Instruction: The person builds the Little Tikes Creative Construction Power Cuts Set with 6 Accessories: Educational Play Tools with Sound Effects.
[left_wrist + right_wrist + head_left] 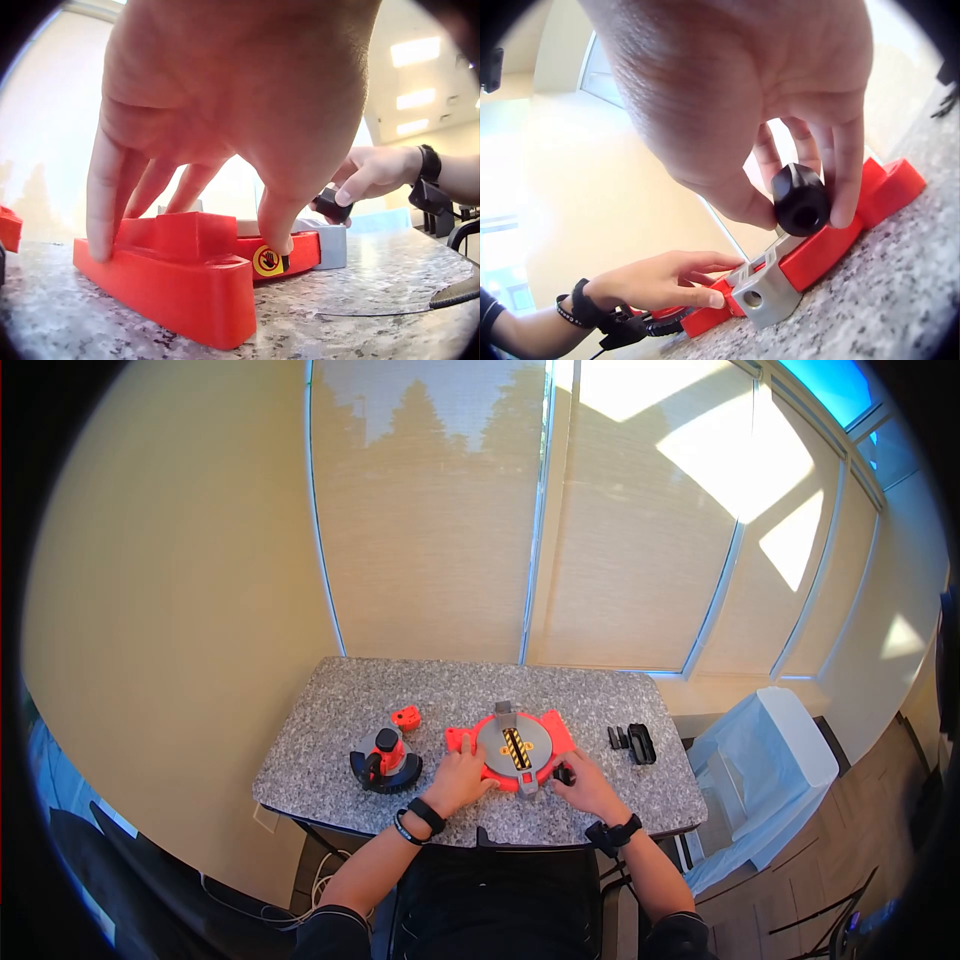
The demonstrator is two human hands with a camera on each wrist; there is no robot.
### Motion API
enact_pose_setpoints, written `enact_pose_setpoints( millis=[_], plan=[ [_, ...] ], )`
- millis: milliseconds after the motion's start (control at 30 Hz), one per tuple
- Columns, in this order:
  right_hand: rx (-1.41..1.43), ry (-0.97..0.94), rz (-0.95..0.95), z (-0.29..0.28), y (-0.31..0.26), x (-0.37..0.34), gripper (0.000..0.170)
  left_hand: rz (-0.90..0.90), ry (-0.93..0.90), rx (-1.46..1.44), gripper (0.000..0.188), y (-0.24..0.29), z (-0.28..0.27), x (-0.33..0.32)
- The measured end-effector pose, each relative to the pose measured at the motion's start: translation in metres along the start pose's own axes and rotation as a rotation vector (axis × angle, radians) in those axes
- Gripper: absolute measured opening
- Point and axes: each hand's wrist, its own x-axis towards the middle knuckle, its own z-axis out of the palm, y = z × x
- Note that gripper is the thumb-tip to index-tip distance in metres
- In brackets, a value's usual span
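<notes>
A round grey plate with a red rim and red side blocks lies on the speckled table, a black-and-yellow striped slot across it. My left hand rests on its left side; in the left wrist view the fingers touch the red block and the thumb touches the rim by a yellow hand symbol. My right hand pinches a black knob between thumb and fingers, near the rim's right front. Close by, the grey end bracket shows a round hole.
Left of the plate stand a red and black tool with a curved guard and a small red block. At right lie a black tray and small black pieces. A bin with a pale liner stands beyond the table's right edge.
</notes>
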Motion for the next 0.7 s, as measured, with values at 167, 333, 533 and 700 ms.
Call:
enact_pose_setpoints(
  millis=[167, 333, 533, 700],
  plan=[
    [-0.046, -0.025, 0.011, -0.003, 0.005, -0.003, 0.040, 0.016, 0.127, 0.046, 0.078, 0.006, -0.002, -0.003],
    [-0.056, -0.053, 0.102, -0.005, -0.003, -0.010, 0.048, -0.050, 0.095, 0.022, 0.079, 0.010, -0.002, -0.002],
    [-0.116, -0.139, 0.093, -0.005, -0.001, -0.018, 0.047, -0.116, 0.077, -0.029, 0.078, 0.019, -0.005, -0.001],
    [-0.126, -0.197, 0.114, -0.003, -0.003, -0.022, 0.039, -0.140, 0.092, -0.040, 0.075, 0.023, -0.001, -0.001]
  ],
)
